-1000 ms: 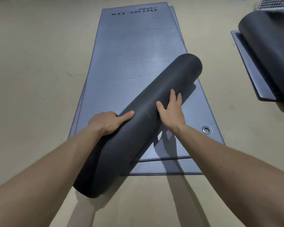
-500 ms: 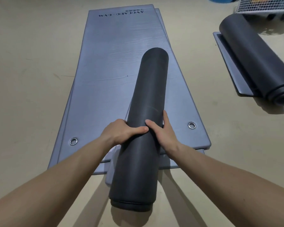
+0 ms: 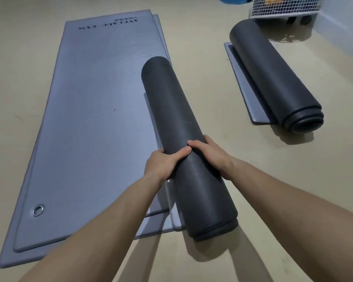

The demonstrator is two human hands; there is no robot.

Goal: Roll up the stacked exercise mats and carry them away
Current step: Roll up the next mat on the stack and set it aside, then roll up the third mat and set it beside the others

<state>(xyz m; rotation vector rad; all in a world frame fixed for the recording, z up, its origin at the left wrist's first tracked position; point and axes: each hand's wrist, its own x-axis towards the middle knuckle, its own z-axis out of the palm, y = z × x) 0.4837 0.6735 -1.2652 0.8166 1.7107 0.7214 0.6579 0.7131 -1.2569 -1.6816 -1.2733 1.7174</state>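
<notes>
Beige floor (image 3: pixel 202 64), dim light, pale wall at 1 o'clock. Stack of flat grey mats (image 3: pixel 94 123) lies on the floor from 7 to 11 o'clock, lower layers peeking out at the near and far edges. Printed logo (image 3: pixel 108 25) at the far end, reads upside down from here. Metal eyelet (image 3: pixel 38 210) in the near-left corner of the top mat.

Dark rolled mat (image 3: pixel 183 127) sits along the right edge of the stack, axis running roughly 6 to 12 o'clock, near end overhanging onto the floor, a grey loose flap (image 3: pixel 174 215) showing beside it on the left.

Left hand (image 3: pixel 164 162) wraps the roll from the left, thumb across the top. Right hand (image 3: pixel 209 151) closes on it from the right, thumb tip touching the left thumb. Both grip mid-roll; fingers underneath are hidden.

Second rolled mat (image 3: pixel 271 78) lies at 2 o'clock, well apart, with its own grey tail (image 3: pixel 246 86) flat on the floor at its left. Beyond it, at 1 o'clock, a white mesh basket (image 3: pixel 283 7) with contents too blurred to tell.
</notes>
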